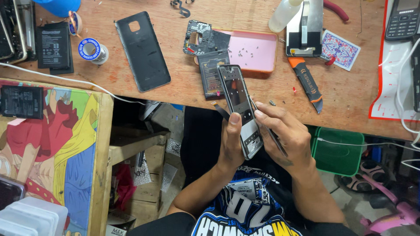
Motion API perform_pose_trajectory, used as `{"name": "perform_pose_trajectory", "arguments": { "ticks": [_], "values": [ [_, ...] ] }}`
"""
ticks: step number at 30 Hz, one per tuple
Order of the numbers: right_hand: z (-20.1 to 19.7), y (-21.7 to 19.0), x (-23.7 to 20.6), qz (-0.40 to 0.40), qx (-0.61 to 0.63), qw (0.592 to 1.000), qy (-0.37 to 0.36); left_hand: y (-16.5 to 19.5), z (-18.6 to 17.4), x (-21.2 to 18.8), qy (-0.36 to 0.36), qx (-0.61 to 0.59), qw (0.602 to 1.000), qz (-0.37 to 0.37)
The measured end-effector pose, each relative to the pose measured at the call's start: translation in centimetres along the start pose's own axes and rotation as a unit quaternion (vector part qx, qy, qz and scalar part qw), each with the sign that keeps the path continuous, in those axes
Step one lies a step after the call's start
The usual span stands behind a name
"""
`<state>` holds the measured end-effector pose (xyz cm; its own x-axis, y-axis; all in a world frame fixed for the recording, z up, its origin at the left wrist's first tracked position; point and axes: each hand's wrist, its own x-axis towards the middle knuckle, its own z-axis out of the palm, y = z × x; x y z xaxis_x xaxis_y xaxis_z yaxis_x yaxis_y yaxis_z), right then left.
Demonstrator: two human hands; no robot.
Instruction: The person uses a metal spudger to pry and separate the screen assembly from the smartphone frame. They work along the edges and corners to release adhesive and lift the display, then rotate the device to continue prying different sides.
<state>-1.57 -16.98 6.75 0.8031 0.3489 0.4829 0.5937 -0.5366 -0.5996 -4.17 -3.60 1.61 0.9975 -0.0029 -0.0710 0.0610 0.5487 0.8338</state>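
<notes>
A: Start at the hands. What's held?

B: One opened phone body [240,109], tilted, top end over the near edge of the wooden bench [183,94], lower end above the lap. Left hand [231,142] wraps it from below, thumb up its left edge. Right hand [284,133] closes on its right edge; a thin dark tool [274,139] runs under the fingers. Both grips tight on the phone. A dark ribbon strip [221,110] hangs off its left side.

A: Nearest on the bench?

B: A dark battery with a small pale label [211,72], partly behind the phone. A pink rectangular tray [256,50] with loose screws, too small to count. One black inner frame [199,37] on the tray's left end. One dark back cover [142,50], camera hole near its top.

A: Labelled items further out?

B: Far left, a second black battery [53,46], white print. One solder spool [92,50], blue and white round label. A third black battery [21,101] on the cartoon-printed board [65,144]. So three batteries.

A: Right side?

B: One orange and black knife [306,83], one patterned playing card [341,49], one clear bottle [284,15], one keypad phone [403,19] on red-edged white paper [387,87]. Below, a green bin [337,153].
</notes>
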Motion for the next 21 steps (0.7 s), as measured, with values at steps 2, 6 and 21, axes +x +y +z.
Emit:
{"name": "perform_pose_trajectory", "arguments": {
  "ticks": [2,6,21],
  "values": [
    [0.0,-0.1,0.0,-0.001,0.004,1.0,0.002,0.3,0.2,0.0,0.002,-0.008,1.0,-0.002],
    [0.2,-0.4,0.3,-0.002,0.0,1.0,-0.003,0.3,0.5,0.2,0.037,0.04,0.998,0.03],
    [0.6,0.2,1.1,-0.009,-0.017,1.0,-0.001,-0.9,-0.1,0.0,0.021,0.036,0.999,0.01]
  ]
}}
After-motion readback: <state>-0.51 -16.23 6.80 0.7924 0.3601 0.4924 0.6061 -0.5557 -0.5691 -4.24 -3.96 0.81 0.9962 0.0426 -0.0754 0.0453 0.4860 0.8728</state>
